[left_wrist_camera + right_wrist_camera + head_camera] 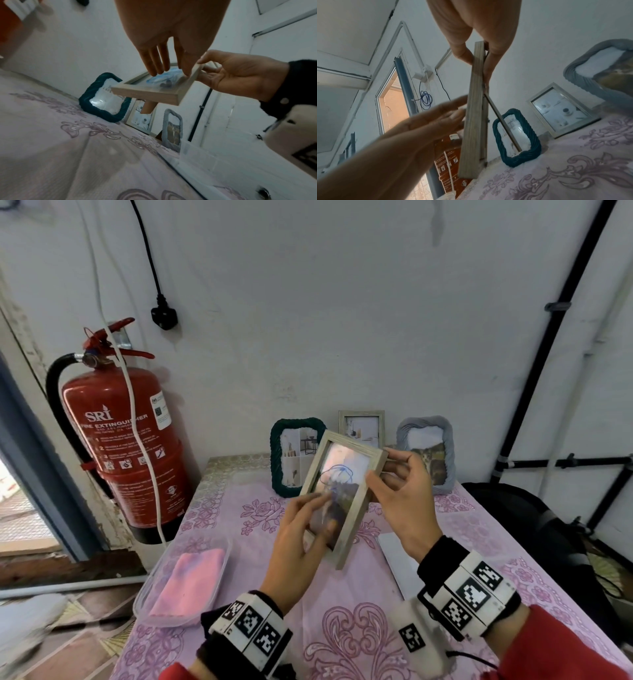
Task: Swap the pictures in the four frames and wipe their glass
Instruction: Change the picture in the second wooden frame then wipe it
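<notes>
I hold a light wooden frame (356, 515) tilted in the air above the table. A blue scribble marks its glass, and its back stand (503, 121) hangs open. My right hand (404, 501) pinches the frame's right edge, thumb in front and fingers behind. My left hand (301, 539) lies with straight fingers on the lower glass and looks blurred. Against the back wall stand a dark green rope frame (284, 460), a small pale wooden frame (361, 426) and a grey rope frame (431, 450). A pink cloth (191, 580) lies in a clear plastic tub (144, 604).
A white sheet (394, 556) lies on the pink patterned tablecloth (342, 628) under my right wrist. A red fire extinguisher (126, 446) hangs on the wall left of the table. A dark bag (534, 508) sits off the right edge.
</notes>
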A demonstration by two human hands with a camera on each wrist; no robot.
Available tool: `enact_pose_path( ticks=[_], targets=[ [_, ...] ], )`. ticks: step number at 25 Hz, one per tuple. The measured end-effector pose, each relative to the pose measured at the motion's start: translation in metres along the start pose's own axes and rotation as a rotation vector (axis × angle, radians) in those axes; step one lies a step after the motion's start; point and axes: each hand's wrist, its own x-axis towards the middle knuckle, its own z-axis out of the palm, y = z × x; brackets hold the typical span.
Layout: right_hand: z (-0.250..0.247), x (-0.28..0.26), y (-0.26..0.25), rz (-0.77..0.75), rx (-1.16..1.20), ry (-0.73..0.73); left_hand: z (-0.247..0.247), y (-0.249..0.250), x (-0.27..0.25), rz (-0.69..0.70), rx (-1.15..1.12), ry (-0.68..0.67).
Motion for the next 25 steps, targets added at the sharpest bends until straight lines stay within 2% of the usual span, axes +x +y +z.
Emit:
enact_pose_path(
  ticks=[2, 5, 9, 13, 18, 21, 25],
  targets=[
    [-0.004, 0.004, -0.003, 0.011, 0.034, -0.026, -0.009, -0.006, 0.006, -0.085, 0.001, 0.072],
    [-0.008, 0.006, -0.004, 0.056, 0.081, -0.092, -0.022, -0.009, 0.016, -0.196, -0.077, 0.102],
    [-0.01, 0.009, 0.002, 0.149, 0.169, -0.125, -0.035, -0.005, 0.02, -0.325, -0.43, -0.016],
    [-0.016, 0.012, 0.01, 0.226, 0.225, -0.143, -0.037, -0.003, 0.015, -0.322, -0.461, -0.112],
    [-0.017, 0.012, 0.028, 0.287, 0.193, -0.123, -0.033, -0.011, 0.009, -0.365, -0.45, -0.112],
    [-0.015, 0.007, 0.045, 0.327, 0.074, -0.189, -0.027, -0.023, 0.003, -0.449, -0.471, -0.056],
    [-0.013, -0.007, 0.071, 0.374, -0.205, -0.379, -0.015, -0.038, -0.005, -0.538, -0.494, 0.026]
  ],
)
